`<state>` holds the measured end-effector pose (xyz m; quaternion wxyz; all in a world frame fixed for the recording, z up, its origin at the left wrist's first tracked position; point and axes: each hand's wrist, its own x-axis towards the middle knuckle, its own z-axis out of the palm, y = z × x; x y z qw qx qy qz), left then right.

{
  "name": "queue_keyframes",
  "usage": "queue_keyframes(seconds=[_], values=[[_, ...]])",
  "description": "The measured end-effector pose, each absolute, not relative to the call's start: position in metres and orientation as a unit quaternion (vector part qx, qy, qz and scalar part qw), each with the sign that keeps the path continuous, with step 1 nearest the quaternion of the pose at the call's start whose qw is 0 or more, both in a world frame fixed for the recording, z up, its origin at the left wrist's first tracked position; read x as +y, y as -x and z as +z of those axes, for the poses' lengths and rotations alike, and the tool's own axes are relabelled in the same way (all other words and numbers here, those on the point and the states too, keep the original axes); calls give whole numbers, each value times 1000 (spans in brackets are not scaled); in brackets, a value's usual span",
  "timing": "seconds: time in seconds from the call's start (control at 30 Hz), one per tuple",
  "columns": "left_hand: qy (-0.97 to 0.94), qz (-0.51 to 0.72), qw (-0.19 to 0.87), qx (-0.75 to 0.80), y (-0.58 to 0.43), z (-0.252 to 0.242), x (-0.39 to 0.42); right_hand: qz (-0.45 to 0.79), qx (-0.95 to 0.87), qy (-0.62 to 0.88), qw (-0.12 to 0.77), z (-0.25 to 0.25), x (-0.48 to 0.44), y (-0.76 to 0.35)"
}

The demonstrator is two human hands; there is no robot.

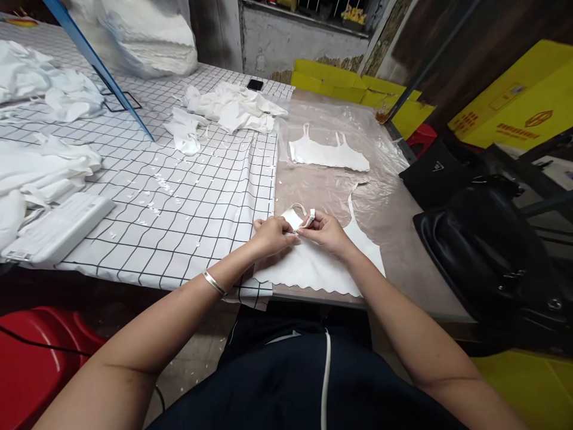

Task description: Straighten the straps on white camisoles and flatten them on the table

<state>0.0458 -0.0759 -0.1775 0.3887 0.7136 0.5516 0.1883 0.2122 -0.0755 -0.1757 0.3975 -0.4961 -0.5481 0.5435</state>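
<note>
A white camisole top (313,269) with a scalloped hem lies at the table's front edge. My left hand (271,234) pinches its upper left corner near the strap. My right hand (326,230) is closed on the same strap and on a small white tool (310,218) that pokes up between the fingers. Both hands meet above the garment. A silver bangle (213,283) sits on my left wrist. A second white camisole (328,154) lies flat farther back on clear plastic sheeting (385,149).
A black-grid white cloth (179,203) covers the table's left part, strewn with small white scraps. Heaps of white garments (233,107) lie at the back and left. Black bags (483,239) sit at the right edge. Yellow boxes (519,101) stand behind, a red stool (36,358) lower left.
</note>
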Motion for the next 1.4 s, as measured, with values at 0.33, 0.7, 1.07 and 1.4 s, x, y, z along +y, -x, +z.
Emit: queue_keyframes(seconds=[0.33, 0.7, 1.07, 1.4], values=[[-716, 203, 387, 545, -46, -178, -77, 537, -568, 485, 392, -176, -76, -211], [-718, 221, 370, 547, -47, -180, -80, 478, -627, 504, 353, -173, -78, -215], [-713, 230, 363, 554, -49, -186, -80, 331, -780, 468, 250, -155, -78, -217], [-769, 211, 239, 555, -47, -184, -90, 432, -713, 491, 255, -159, -68, -223]])
